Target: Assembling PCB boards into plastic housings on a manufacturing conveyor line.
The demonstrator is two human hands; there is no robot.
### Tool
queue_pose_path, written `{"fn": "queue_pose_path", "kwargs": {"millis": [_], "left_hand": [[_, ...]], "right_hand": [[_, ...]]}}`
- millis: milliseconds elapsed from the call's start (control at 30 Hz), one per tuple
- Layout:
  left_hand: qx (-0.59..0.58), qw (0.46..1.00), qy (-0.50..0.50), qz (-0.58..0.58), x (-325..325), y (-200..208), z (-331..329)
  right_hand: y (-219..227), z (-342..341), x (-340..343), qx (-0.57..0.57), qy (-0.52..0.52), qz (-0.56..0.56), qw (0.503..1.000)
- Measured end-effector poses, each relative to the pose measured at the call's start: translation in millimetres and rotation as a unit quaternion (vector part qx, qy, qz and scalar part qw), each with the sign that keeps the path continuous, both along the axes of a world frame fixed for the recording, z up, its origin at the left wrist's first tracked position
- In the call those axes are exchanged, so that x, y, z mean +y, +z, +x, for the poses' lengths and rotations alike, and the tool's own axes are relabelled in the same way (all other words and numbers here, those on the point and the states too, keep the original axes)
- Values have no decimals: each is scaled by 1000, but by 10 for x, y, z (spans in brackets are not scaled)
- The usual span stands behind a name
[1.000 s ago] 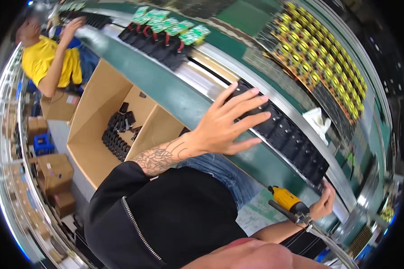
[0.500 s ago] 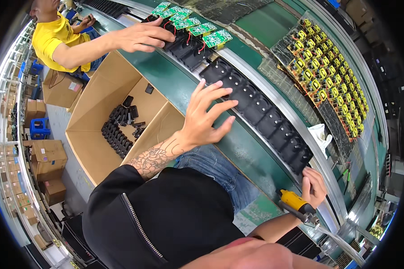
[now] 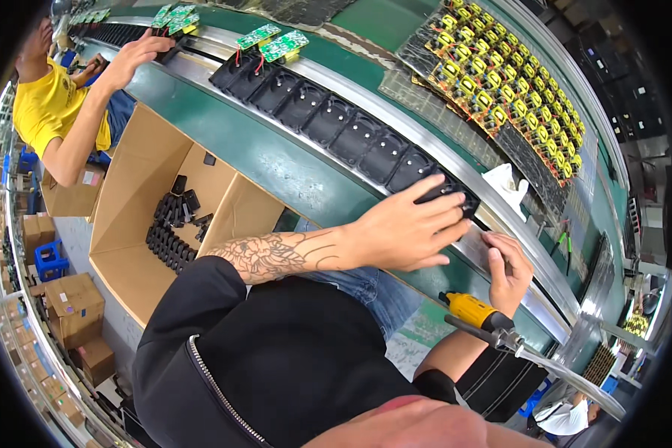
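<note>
A row of black plastic cases (image 3: 347,131) is laid lengthwise along the silver rail (image 3: 549,276), which is set into a green bench (image 3: 299,172). The last cases of the row, on the person's right, are partly covered by the left hand (image 3: 407,231), which is stretched out from the near side of the rail. Its fingers are extended and held slightly apart; whether the cases are pressed by the fingertips cannot be told. The right hand (image 3: 509,272) is placed at the rail, just beyond that end of the row, with its fingers bent and its thumb held apart from them.

At the row's other end, two green circuit boards (image 3: 272,45) are joined to cases by red wires. Farther left along the rail, a co-worker's hand (image 3: 134,58) is held beside more boards. Beyond the rail, boards carrying yellow coils (image 3: 508,97) are arranged in ranks, and a white cloth (image 3: 506,185) is left close to the rail. On its near side, a yellow and black screwdriver (image 3: 474,310) is held by a metal arm (image 3: 567,377), and small black parts (image 3: 173,228) are contained in an open cardboard box (image 3: 123,224).
</note>
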State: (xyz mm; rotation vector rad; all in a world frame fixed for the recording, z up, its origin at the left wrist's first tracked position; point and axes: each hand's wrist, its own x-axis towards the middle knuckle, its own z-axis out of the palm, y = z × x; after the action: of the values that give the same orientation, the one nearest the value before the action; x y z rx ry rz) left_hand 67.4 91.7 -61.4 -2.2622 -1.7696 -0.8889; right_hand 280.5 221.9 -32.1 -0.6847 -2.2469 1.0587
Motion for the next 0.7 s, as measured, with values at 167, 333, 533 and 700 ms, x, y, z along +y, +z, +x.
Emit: {"fn": "queue_pose_path", "kwargs": {"millis": [167,333,533,700], "left_hand": [[30,999,17,3,-14,65,40],[67,997,27,-41,-15,141,84],[50,995,72,-41,-178,95,-150],[48,989,133,41,-296,-64,-338]], "right_hand": [[-46,136,-29,11,-8,26,1000],[-51,98,-16,37,-53,-30,997],[-74,172,-52,9,-69,-21,997],[-95,183,-41,1,-47,3,999]]}}
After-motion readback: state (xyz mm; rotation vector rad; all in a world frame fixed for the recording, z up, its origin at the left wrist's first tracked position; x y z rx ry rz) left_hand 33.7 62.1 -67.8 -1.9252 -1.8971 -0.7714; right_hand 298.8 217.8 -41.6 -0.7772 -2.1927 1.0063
